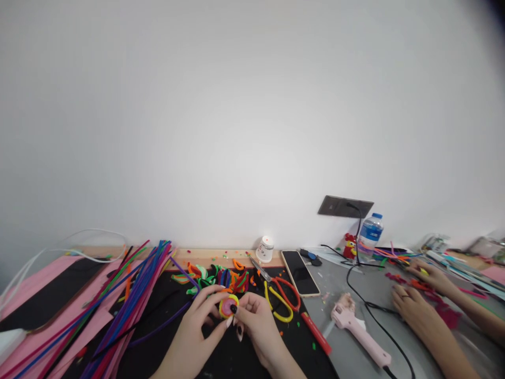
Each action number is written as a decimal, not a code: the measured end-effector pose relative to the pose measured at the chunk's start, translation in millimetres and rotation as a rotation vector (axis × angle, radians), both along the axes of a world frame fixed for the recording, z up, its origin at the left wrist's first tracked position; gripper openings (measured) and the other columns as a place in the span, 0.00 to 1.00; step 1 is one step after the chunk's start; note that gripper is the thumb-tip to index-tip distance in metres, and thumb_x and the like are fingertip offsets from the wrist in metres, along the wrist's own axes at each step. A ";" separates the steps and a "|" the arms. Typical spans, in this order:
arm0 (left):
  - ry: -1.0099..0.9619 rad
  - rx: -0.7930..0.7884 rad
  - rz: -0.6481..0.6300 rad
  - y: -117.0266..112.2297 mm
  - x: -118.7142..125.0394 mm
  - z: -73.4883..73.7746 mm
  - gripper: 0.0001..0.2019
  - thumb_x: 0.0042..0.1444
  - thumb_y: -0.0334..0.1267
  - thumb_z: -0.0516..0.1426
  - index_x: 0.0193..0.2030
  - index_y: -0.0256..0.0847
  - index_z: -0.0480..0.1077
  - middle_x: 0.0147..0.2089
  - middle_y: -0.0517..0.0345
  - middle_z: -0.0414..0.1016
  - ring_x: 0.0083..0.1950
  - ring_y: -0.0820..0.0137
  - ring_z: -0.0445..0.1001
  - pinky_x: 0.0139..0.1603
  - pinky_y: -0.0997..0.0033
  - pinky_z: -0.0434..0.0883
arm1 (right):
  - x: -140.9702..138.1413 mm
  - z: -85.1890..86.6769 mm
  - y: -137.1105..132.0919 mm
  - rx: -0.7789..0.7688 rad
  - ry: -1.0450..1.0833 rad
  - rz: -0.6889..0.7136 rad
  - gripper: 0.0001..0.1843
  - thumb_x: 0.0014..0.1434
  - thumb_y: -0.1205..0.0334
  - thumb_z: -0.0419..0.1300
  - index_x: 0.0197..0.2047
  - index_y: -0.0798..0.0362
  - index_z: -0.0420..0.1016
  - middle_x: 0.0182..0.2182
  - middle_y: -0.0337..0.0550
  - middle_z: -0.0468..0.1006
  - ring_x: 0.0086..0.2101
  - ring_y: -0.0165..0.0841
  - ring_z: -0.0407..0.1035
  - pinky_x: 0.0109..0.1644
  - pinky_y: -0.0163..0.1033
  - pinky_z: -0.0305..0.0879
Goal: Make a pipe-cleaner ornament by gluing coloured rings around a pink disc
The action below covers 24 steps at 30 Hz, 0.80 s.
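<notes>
A small round coil of fuzzy pipe cleaner (226, 306), pink inside with a yellow rim, is held above a black mat (158, 347). My left hand (197, 326) grips its left edge between thumb and fingers. From the other side, my right hand (258, 321) is closed on the coil's right edge, its dark-nailed thumb over the front. Just behind my hands lies a pile of bent pipe-cleaner pieces (216, 277) in orange, green and other colours. To the right rest scissors (282, 295) with one yellow and one red-orange handle.
Long pipe cleaners (134, 305) lie left over pink sheets. Right of the mat are a phone (300, 273), a red stick-like tool (316, 333), a pink glue gun (361, 334) and black cables. A white cup (265, 249) stands behind. Another person's hands (418, 310) work at far right.
</notes>
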<state>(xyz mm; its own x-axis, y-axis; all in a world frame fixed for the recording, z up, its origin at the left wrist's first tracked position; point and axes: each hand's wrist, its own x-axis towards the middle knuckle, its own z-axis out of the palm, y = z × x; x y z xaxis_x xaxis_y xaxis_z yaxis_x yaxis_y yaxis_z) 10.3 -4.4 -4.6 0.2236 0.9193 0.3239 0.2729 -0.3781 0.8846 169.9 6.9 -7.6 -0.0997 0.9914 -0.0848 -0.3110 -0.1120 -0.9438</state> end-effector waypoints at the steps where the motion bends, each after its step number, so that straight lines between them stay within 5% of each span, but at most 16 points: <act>1: 0.008 0.000 -0.002 0.2 0.0 -0.2 0.16 0.56 0.31 0.55 0.50 0.49 0.71 0.59 0.51 0.65 0.44 0.64 0.76 0.41 0.63 0.77 | 0.0 0.6 0.3 0.000 0.002 0.001 0.19 0.41 0.55 0.73 0.22 0.57 0.69 0.14 0.36 0.72 0.12 0.21 0.56 0.15 0.27 0.54; 10: -0.009 0.000 0.002 0.6 1.5 1.8 0.21 0.50 0.26 0.56 0.49 0.50 0.72 0.57 0.51 0.67 0.50 0.58 0.73 0.40 0.62 0.78 | 2.5 5.7 0.0 -0.013 0.023 0.034 0.18 0.42 0.57 0.72 0.22 0.57 0.68 0.14 0.35 0.72 0.12 0.21 0.56 0.14 0.27 0.54; 17: -0.042 0.011 0.033 5.4 -1.9 -2.5 0.13 0.51 0.29 0.58 0.43 0.47 0.74 0.55 0.50 0.68 0.39 0.63 0.77 0.40 0.61 0.78 | -0.8 5.1 -1.7 -0.017 0.023 0.047 0.17 0.40 0.58 0.72 0.21 0.56 0.68 0.13 0.35 0.72 0.11 0.21 0.55 0.13 0.27 0.53; 24: -0.039 -0.008 0.020 3.7 -2.0 -4.2 0.11 0.52 0.29 0.58 0.40 0.46 0.75 0.55 0.50 0.67 0.40 0.63 0.77 0.40 0.62 0.77 | -2.0 4.2 -2.6 -0.027 0.009 0.033 0.17 0.38 0.59 0.73 0.20 0.56 0.68 0.13 0.36 0.72 0.11 0.21 0.54 0.13 0.27 0.53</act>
